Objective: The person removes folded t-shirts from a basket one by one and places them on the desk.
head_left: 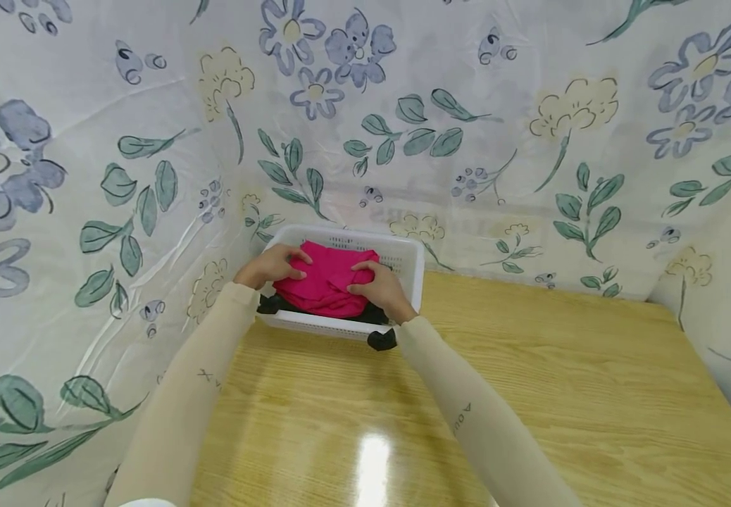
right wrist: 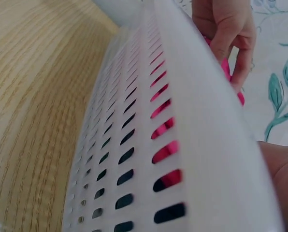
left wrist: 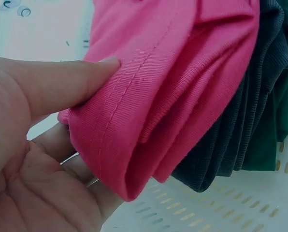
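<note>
A folded pink garment point(head_left: 327, 278) with a stitched hem lies on top of dark folded clothes point(left wrist: 231, 116) in a white perforated basket point(head_left: 315, 321). My left hand point(head_left: 273, 264) grips its left side, the thumb on top and fingers underneath, as the left wrist view shows. On the garment's right side, my right hand point(head_left: 383, 287) pinches the cloth between thumb and fingers. The right wrist view looks along the basket's outer wall point(right wrist: 134, 121); only a bit of the right hand point(right wrist: 285, 169) shows there, with the left hand point(right wrist: 228, 34) beyond.
The basket stands on a wood-grain table point(head_left: 562, 366) in its far left corner, close to a floral cloth wall point(head_left: 353, 169). Green cloth point(left wrist: 265, 135) lies beside the dark clothes. Black wrist straps point(head_left: 382, 341) hang near the basket's front rim.
</note>
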Available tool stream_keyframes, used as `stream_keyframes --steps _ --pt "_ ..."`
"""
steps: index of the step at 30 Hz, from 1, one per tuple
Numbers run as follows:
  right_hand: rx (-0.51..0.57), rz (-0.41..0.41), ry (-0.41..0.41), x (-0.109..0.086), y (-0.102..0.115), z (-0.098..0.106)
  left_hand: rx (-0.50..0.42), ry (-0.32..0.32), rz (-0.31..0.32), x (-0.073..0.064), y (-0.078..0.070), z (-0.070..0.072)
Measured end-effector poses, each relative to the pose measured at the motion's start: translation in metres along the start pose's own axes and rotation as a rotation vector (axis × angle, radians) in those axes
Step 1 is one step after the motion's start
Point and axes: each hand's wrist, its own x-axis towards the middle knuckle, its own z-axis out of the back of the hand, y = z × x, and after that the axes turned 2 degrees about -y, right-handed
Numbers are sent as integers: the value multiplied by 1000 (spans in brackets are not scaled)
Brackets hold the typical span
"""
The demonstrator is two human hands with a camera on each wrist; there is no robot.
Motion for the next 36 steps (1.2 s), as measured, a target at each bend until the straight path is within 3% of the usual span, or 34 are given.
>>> stream_keyframes --steps 7,20,30,36 --pt "15 32 0 -1 2 5 -49 -34 -2 -11 -4 4" --pt "-22 117 -5 -8 9 32 -99 -50 -23 -13 -13 4" --pt "-14 155 -1 -16 5 58 -92 -73 -92 -17 -34 -5" --pt "7 126 8 -25 2 75 -55 -84 -136 -23 -55 -14"
